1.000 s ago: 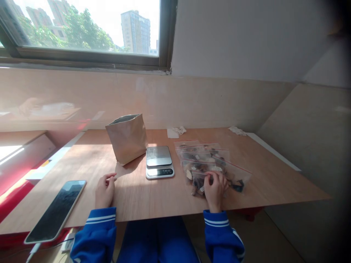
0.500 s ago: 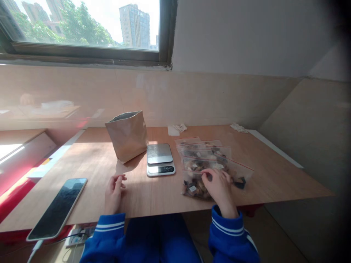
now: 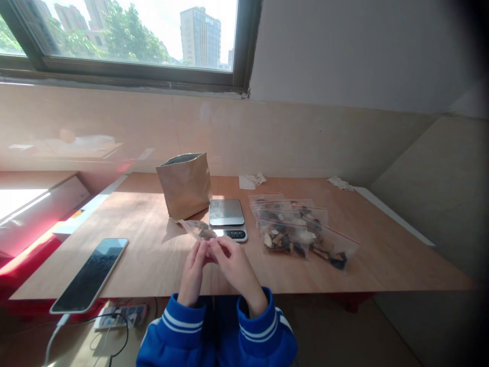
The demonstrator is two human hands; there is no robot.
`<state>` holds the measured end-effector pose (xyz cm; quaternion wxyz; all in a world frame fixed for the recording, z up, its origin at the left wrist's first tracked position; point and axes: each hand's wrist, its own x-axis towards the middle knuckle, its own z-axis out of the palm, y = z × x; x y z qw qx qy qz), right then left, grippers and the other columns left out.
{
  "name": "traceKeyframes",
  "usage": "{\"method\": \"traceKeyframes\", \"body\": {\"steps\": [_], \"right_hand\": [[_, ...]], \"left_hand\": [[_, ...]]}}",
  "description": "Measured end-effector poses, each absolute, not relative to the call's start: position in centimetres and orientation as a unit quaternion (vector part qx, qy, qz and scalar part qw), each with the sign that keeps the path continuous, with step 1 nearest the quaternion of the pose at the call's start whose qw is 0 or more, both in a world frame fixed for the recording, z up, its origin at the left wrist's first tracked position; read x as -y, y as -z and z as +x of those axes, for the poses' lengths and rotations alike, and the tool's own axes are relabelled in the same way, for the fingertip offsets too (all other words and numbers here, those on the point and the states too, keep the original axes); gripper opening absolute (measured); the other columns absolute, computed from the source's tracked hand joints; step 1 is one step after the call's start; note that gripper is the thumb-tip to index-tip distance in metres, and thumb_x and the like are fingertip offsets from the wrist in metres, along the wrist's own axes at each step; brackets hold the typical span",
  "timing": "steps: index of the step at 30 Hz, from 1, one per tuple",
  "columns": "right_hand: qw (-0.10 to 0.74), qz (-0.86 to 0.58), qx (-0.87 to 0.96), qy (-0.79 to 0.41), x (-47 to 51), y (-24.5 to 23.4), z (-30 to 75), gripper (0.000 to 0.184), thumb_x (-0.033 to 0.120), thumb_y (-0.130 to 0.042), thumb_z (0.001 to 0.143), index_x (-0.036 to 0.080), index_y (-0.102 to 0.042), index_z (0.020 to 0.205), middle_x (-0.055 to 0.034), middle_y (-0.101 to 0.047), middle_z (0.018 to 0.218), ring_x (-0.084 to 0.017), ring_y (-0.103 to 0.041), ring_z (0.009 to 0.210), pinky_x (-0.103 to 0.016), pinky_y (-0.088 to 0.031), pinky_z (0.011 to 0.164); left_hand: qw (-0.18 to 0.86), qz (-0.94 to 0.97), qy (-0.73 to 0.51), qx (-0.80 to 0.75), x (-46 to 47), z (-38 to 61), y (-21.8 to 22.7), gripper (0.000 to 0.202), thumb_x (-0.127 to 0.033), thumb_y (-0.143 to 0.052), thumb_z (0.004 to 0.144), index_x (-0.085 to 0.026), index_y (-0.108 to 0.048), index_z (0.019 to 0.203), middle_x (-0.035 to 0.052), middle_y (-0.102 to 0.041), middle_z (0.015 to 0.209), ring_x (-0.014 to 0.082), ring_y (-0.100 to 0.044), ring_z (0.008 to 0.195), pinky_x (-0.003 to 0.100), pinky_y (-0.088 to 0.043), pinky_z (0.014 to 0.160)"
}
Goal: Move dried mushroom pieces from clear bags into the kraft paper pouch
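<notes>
A clear zip bag (image 3: 199,229) with brownish pieces inside is held between my two hands, in front of the scale. My left hand (image 3: 194,266) pinches it from the left, fingers closed. My right hand (image 3: 233,262) grips it from the right, its fingertips meeting those of the left. Much of the bag is hidden behind the fingers. Just beyond it stands a digital kitchen scale (image 3: 226,211) with a bare metal plate and a lit display. An open brown paper pouch (image 3: 185,184) stands upright to the left of the scale.
Several filled zip bags (image 3: 284,237) lie overlapping to the right of the scale. A phone (image 3: 90,272) with a cable plugged in lies at the table's left. Crumpled tissues (image 3: 255,179) lie by the wall. Below the table edge is a power strip (image 3: 120,317).
My right hand has lifted the front zip bag off the pile and carried it left. My left hand has moved right to meet it and now holds the bag too.
</notes>
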<state>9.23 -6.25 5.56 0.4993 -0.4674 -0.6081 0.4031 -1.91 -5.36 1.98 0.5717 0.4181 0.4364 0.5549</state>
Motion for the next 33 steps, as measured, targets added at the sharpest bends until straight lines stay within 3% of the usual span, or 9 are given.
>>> {"method": "traceKeyframes", "body": {"steps": [3,6,13,19,24,33], "right_hand": [[0.487,-0.461,0.604,-0.431,5.9,-4.7,9.2,0.023,0.042,-0.057,0.087,0.02,-0.064,0.091,-0.0029,-0.062,0.085,-0.015,-0.057,0.072,-0.028,-0.046,0.064],[0.482,-0.456,0.585,-0.466,5.7,-4.1,9.1,0.024,0.043,-0.062,0.083,0.02,-0.057,0.09,-0.0002,-0.06,0.078,-0.014,-0.057,0.07,-0.027,-0.046,0.064],[0.467,-0.431,0.602,-0.484,5.3,-3.0,8.6,0.024,0.044,-0.055,0.087,0.021,-0.049,0.083,0.0018,-0.055,0.075,-0.014,-0.054,0.069,-0.027,-0.045,0.064],[0.444,-0.447,0.602,-0.49,4.9,-2.1,8.6,0.025,0.044,-0.051,0.089,0.022,-0.045,0.079,0.0045,-0.05,0.067,-0.012,-0.049,0.06,-0.024,-0.04,0.058],[0.437,-0.45,0.628,-0.462,5.0,-2.6,8.3,0.024,0.04,-0.043,0.093,0.022,-0.045,0.078,0.004,-0.053,0.068,-0.013,-0.052,0.064,-0.025,-0.04,0.061],[0.485,-0.376,0.596,-0.517,4.9,-2.7,8.5,0.03,0.048,-0.043,0.093,0.022,-0.048,0.08,0.0038,-0.051,0.067,-0.013,-0.052,0.063,-0.024,-0.042,0.061]], "left_hand": [[0.54,0.426,-0.552,-0.472,5.4,-2.5,-1.6,0.044,-0.057,-0.059,0.078,-0.016,-0.063,0.094,0.0078,-0.068,0.088,0.0227,-0.066,0.085,0.034,-0.053,0.079],[0.507,0.444,-0.543,-0.501,5.5,-2.9,-1.4,0.043,-0.058,-0.053,0.081,-0.017,-0.061,0.088,0.0066,-0.067,0.085,0.0226,-0.065,0.085,0.034,-0.052,0.079],[0.414,0.518,-0.51,-0.547,5.9,-3.5,-2.2,0.04,-0.056,-0.046,0.085,-0.02,-0.063,0.08,0.0067,-0.067,0.083,0.0235,-0.063,0.083,0.036,-0.049,0.08],[0.375,0.555,-0.483,-0.564,5.8,-3.4,-3.0,0.032,-0.052,-0.051,0.082,-0.025,-0.062,0.07,0.0054,-0.065,0.072,0.0241,-0.061,0.072,0.033,-0.047,0.068],[0.368,0.588,-0.465,-0.55,5.6,-4.1,-2.9,0.028,-0.048,-0.052,0.083,-0.025,-0.062,0.067,0.0032,-0.064,0.066,0.0221,-0.06,0.068,0.03,-0.044,0.062],[0.365,0.624,-0.427,-0.543,5.4,-5.2,-3.6,0.043,-0.051,-0.044,0.088,-0.023,-0.053,0.056,0.0016,-0.056,0.053,0.017,-0.054,0.052,0.029,-0.042,0.056]]}}
